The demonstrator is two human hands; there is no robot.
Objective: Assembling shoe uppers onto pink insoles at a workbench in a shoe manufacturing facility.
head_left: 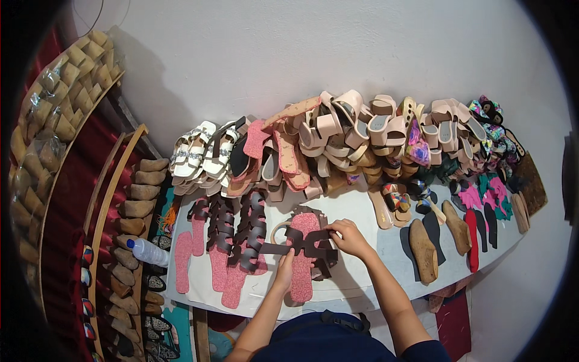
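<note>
A pink speckled insole (301, 286) lies on the table in front of me, toe end away from me. Across it sits a dark brown cut-out sandal upper (315, 244), its strips reaching past both sides. My left hand (284, 271) pinches the upper's left part near the middle of the insole. At the upper's right end, my right hand (350, 236) grips a dark strip between thumb and fingers. A roll of tape (278, 232), pale and ring-shaped, shows partly behind the upper. More brown pieces stick out from beneath the insole.
Left of my hands, several pink insoles (183, 262) lie near stacked brown uppers (248, 226). Finished sandals (386, 123) are heaped along the wall. Wooden shoe lasts (422, 250) lie at right. A water bottle (148, 252) and a last-filled rack (99, 241) are at left.
</note>
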